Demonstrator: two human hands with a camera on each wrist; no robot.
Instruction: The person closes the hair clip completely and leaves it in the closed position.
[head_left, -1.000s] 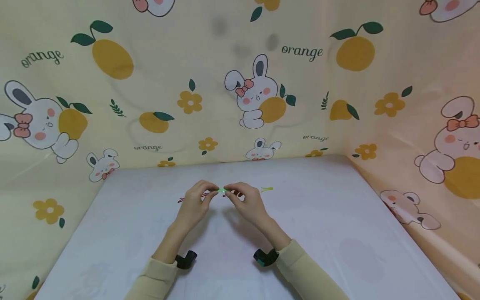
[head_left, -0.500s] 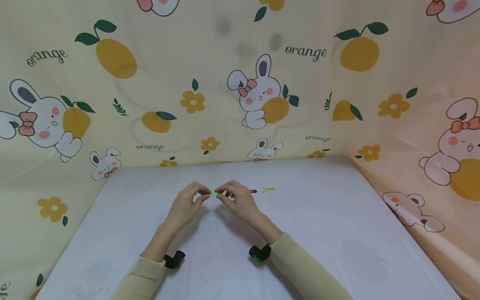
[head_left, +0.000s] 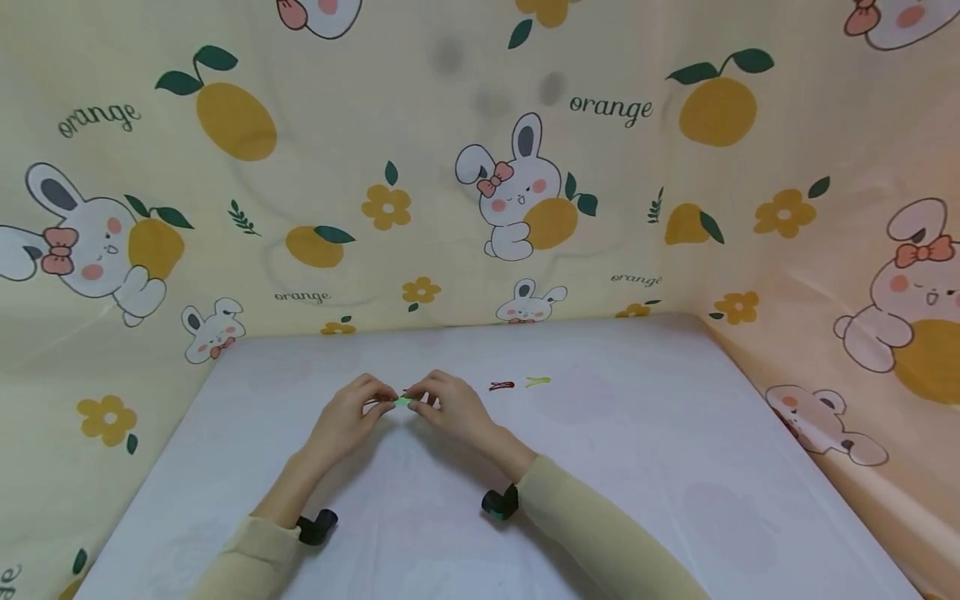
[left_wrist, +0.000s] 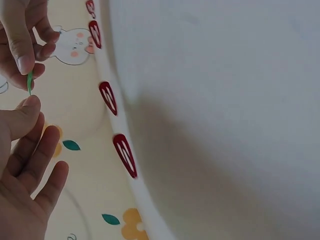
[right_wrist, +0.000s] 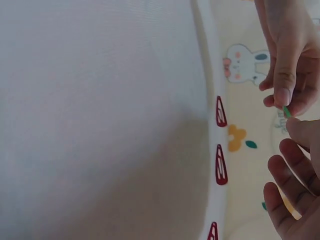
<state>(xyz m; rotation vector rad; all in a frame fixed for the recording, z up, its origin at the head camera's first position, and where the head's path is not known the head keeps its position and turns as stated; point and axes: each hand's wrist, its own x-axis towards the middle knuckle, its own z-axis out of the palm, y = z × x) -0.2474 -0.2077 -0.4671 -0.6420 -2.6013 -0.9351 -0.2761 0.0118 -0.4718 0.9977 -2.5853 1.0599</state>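
Between both hands, a small green hair clip [head_left: 403,401] is held at its two ends, raised over the table. My left hand [head_left: 348,417] pinches one end with thumb and index finger; in the left wrist view its other fingers [left_wrist: 46,150] stand apart, loosely bent. From the other side, my right hand [head_left: 453,408] pinches the clip between thumb and fingertips. The right wrist view shows only a short strip of the green clip [right_wrist: 286,111] between the thumbs. Red snap hair clips [left_wrist: 125,156] lie in a row behind the hands, partly hidden by them in the head view.
Right of the hands, a red hair clip [head_left: 502,385] and a yellow-green hair clip [head_left: 537,381] lie on the white-covered table [head_left: 637,500]. A printed rabbit-and-orange curtain [head_left: 420,100] rises behind the table's far edge.
Both hands have shifted left and slightly nearer with the green hair clip between them. The red hair clip right of the right hand, covered before, now shows fully.
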